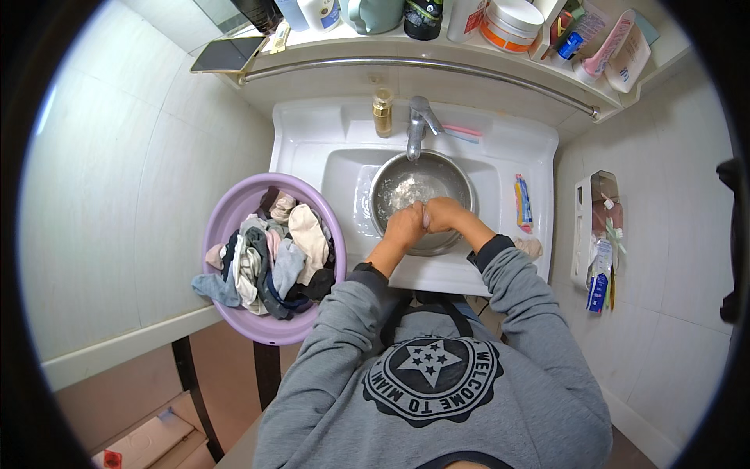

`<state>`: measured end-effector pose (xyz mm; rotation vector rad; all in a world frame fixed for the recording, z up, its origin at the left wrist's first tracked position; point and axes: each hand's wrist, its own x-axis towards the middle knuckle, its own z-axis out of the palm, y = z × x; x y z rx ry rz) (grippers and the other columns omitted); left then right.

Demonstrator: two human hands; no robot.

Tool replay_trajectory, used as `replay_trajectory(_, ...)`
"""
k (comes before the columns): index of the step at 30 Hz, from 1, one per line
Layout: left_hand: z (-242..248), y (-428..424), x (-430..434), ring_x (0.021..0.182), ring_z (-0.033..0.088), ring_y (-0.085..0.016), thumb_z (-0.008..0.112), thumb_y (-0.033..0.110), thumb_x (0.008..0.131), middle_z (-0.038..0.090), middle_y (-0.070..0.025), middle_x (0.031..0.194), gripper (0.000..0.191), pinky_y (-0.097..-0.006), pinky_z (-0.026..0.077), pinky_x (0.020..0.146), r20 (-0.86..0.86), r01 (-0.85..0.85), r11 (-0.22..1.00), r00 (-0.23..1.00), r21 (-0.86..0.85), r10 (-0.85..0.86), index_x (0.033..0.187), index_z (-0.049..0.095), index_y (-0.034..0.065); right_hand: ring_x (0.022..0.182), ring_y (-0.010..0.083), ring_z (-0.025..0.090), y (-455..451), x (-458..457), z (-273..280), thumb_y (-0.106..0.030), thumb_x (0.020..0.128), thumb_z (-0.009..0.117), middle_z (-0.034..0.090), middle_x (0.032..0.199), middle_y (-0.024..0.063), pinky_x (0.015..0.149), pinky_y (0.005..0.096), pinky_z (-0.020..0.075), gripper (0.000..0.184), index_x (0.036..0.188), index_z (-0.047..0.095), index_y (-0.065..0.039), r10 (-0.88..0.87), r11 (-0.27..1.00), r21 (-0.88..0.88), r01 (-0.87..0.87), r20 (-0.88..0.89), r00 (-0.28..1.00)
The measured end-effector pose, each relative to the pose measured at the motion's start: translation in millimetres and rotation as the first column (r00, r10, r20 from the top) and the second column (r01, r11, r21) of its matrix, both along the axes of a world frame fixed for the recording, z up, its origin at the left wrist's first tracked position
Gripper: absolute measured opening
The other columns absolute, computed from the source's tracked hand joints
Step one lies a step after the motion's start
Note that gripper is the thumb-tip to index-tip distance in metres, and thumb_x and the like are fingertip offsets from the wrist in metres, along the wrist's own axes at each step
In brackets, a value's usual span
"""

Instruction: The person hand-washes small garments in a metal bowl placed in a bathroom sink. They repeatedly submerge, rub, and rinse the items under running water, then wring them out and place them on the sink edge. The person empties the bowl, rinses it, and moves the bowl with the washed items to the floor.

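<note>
My left hand (404, 227) and my right hand (446, 214) meet over the front part of a round metal basin (467, 193). Both have curled fingers and press together around a small pale item (426, 220), mostly hidden, perhaps wet cloth. Water (440, 179) fills the basin, with a whitish patch left of the middle that could be foam or splashing. The basin sits in a white washbasin (343, 170) beneath a chrome faucet (415, 132). To the left, a purple plastic tub (240, 196) holds a heap of socks (287, 258); a blue-grey sock (217, 287) hangs over its rim.
Behind the faucet run a metal rail (422, 61) and a shelf of bottles and jars, with a phone (228, 54) at its left end. A gold-capped bottle (382, 114), toothbrushes (463, 133), a toothpaste tube (523, 202) and a beige cloth (529, 247) lie around the washbasin. A wall-mounted holder (586, 228) is right.
</note>
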<state>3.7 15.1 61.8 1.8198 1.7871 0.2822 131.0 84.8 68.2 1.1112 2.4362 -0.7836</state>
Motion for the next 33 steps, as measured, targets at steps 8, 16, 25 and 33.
replay_trajectory(8, -4.3, -11.5, -10.2, 0.078, 0.064, -0.028, 0.075, 0.019, 0.073, 0.064, -0.0135, 0.095, 0.054, -0.0363, 0.052, 0.064, 0.467, -0.258, 0.965, 0.859, 0.044, 0.208, 0.119, 0.05, 0.0041, 0.111, 0.0235, 0.054, 9.7, 49.9, 0.5, -0.027, 0.071, 0.078, 0.056, 0.124, 0.0154, 0.086, 0.0375, 0.0475, 0.084, 0.14, 0.034, -0.007, -0.694, 0.636, -0.746, 0.197, -0.441, 0.569)
replay_trajectory(16, 45.5, -17.5, 10.6, 0.059, 0.052, -0.013, 0.055, 0.041, 0.091, 0.061, -0.0078, 0.085, 0.042, -0.0213, 0.04, 0.048, 0.637, 0.287, 0.695, -0.28, -0.659, 0.719, 0.112, 0.054, 0.0038, 0.132, 0.0255, 0.034, -7.0, 43.5, 16.6, -0.048, 0.078, 0.071, 0.032, 0.146, 0.0124, 0.104, 0.0407, 0.0336, 0.088, 0.146, 0.027, -0.012, -0.943, 0.263, -0.946, -0.189, -0.293, 0.159)
replay_trajectory(25, 63.6, -17.7, 21.8, 0.06, 0.051, -0.013, 0.054, 0.044, 0.091, 0.058, -0.0131, 0.088, 0.045, -0.021, 0.043, 0.05, 0.331, 0.437, 0.675, -0.632, -0.595, 0.701, 0.112, 0.055, 0.0045, 0.121, 0.0333, 0.048, -10.4, 15.3, 28.1, -0.049, 0.072, 0.075, 0.05, 0.126, 0.0142, 0.102, 0.0508, 0.0396, 0.051, 0.104, 0.059, -0.013, -0.924, 0.33, -0.8, -0.501, -0.383, 0.003)
replay_trajectory(33, 71.8, -23.2, 30.0, 0.072, 0.053, -0.016, 0.062, 0.021, 0.085, 0.056, -0.0147, 0.096, 0.038, -0.0255, 0.046, 0.06, 0.291, 0.333, 0.674, -0.714, -0.659, 0.637, 0.115, 0.049, -0.0001, 0.091, 0.0161, 0.057, -19.1, 17.2, 36.7, -0.037, 0.078, 0.075, 0.054, 0.096, 0.0042, 0.08, 0.0309, 0.0515, 0.039, 0.096, 0.052, -0.012, -0.944, 0.318, -0.875, -0.365, -0.327, -0.04)
